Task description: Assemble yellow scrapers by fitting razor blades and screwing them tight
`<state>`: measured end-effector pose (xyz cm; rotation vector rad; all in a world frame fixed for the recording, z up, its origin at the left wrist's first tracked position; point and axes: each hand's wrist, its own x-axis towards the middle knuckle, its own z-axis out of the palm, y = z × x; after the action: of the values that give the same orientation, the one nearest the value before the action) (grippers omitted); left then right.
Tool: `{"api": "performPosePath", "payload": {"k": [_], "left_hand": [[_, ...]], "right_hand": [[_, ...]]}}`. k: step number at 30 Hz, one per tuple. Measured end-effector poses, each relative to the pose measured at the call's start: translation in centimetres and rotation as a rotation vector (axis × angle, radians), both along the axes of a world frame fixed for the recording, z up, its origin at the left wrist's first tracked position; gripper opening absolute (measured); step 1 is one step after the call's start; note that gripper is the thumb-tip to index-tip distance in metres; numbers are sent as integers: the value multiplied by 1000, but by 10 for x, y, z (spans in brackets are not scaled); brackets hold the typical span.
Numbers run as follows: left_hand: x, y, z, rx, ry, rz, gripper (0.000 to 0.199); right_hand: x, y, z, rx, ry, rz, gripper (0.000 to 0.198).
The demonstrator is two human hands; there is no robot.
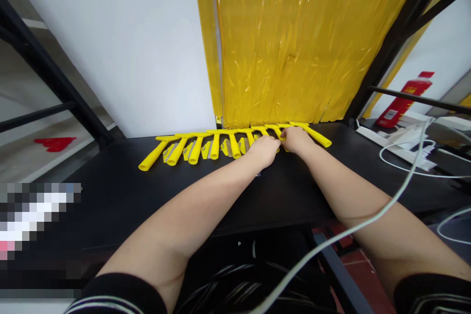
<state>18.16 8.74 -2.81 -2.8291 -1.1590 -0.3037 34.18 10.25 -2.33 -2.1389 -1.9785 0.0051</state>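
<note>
In go the bare left hand [265, 151] and bare right hand [295, 139], nearly meeting over a row of yellow plastic T-shaped tools with hollow tube handles [196, 149] on the black tabletop [121, 181]! Fingers bunched; on what, I can't tell. Left of the grip, handles line up; right, one more. Mostly ordered, I'd judge, leaving the stretch beneath the fingers.

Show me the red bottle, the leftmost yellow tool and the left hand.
Red bottle [405, 101], head view: middle of its body.
Leftmost yellow tool [153, 155], head view: its handle.
Left hand [265, 151], head view: back of the hand.
</note>
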Motion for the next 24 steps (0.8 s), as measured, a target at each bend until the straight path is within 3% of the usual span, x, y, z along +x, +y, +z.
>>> {"api": "performPosePath", "payload": {"k": [5,8,12,17,20,24], "left_hand": [[-16,-12,5,11,-8,-26,27],[-40,-26,13,30,4,-50,25],[-88,-42,23,119,-17,-94,25],[-144,-42,23,155,-86,-57,22],[-163,-32,18,107,-206,12,23],[-171,-19,13,44,-285,25,26]], "right_hand": [[3,1,-4,21,4,18,36],[2,-3,-3,114,0,43,38],[-15,-17,3,254,31,242,31],[-53,-35,6,193,-24,511,41],[-67,-40,3,133,-127,532,49],[-70,-39,-1,102,-186,527,44]]}}
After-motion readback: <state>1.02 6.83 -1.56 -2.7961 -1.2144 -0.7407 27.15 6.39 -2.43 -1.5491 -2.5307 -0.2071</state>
